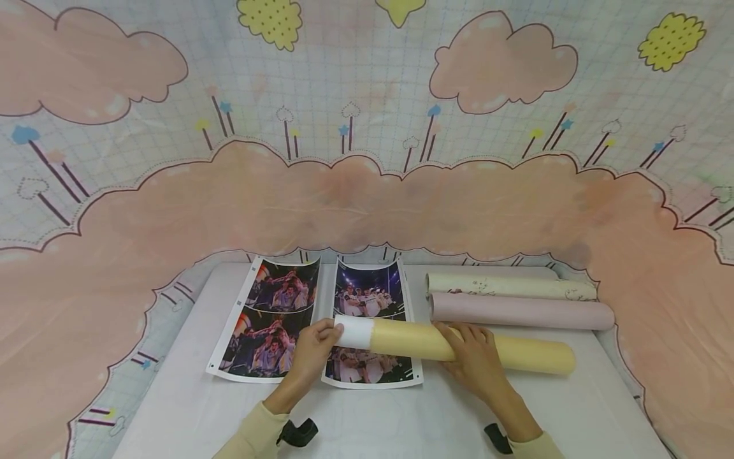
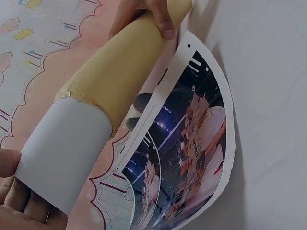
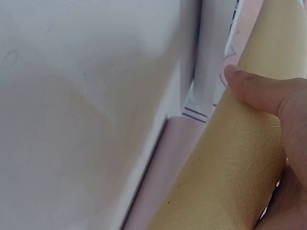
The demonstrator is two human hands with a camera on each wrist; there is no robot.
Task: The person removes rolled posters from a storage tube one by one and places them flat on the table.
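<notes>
A yellow wallpaper-like roll (image 1: pixel 539 356) is held level above the table. From its left end sticks a white paper roll (image 1: pixel 353 333), also seen as a smooth white cylinder (image 2: pixel 67 148) in the left wrist view. My left hand (image 1: pixel 314 349) pinches the outer edge of that white roll, thumb on one side and fingers on the other. With thumb and fingers around it, my right hand (image 1: pixel 474 357) grips the yellow roll near its middle; its thumb lies across the textured surface (image 3: pixel 225 177) in the right wrist view. Beneath the white end lies a printed photo sheet (image 1: pixel 369 290), partly covered.
Another printed photo sheet (image 1: pixel 272 344) with curled edges lies to the left. Behind the yellow roll are a pink roll (image 1: pixel 518 311) and a cream flowered roll (image 1: pixel 504 286), side by side on the white table (image 1: pixel 373 417). A cloud-patterned cloth (image 1: pixel 367 204) hangs behind.
</notes>
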